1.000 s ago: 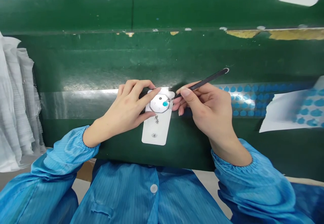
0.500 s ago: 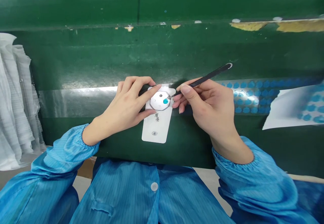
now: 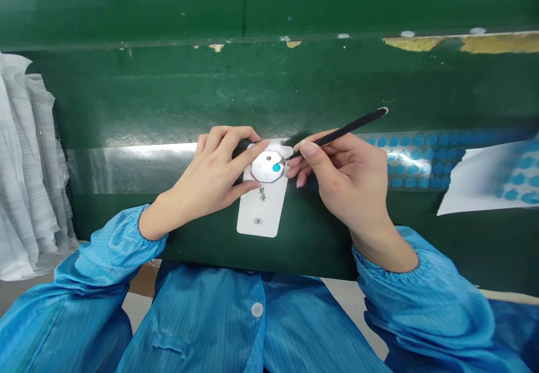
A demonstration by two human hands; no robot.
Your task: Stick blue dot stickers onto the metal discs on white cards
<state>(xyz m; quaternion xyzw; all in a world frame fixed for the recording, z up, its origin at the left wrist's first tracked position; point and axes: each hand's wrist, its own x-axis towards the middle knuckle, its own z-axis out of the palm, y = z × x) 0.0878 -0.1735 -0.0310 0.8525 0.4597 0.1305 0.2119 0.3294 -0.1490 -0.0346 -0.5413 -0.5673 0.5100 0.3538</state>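
Observation:
A white card [image 3: 261, 215] with dark printed characters lies on the green table. On its upper part is a white octagonal piece [image 3: 263, 173] with a dark outline, a small dark dot and a blue round dot [image 3: 277, 167]. My left hand [image 3: 225, 165] grips the octagonal piece at its left side, thumb below and forefinger above. In my right hand [image 3: 347, 173] are black tweezers [image 3: 337, 133], held like a pen. Their thin tip is at the blue dot; whether it touches the dot is too small to tell.
A clear strip [image 3: 126, 171] runs across the table under my hands, with rows of blue dots [image 3: 415, 154] on its right part. A white sheet [image 3: 475, 182] with blue dots lies far right. Stacked white wrapped packs [image 3: 29, 176] stand at the left edge.
The view has shifted slightly. Both hands, the card and the tweezers keep nearly the same places, with the tweezers' tip still by the blue dot.

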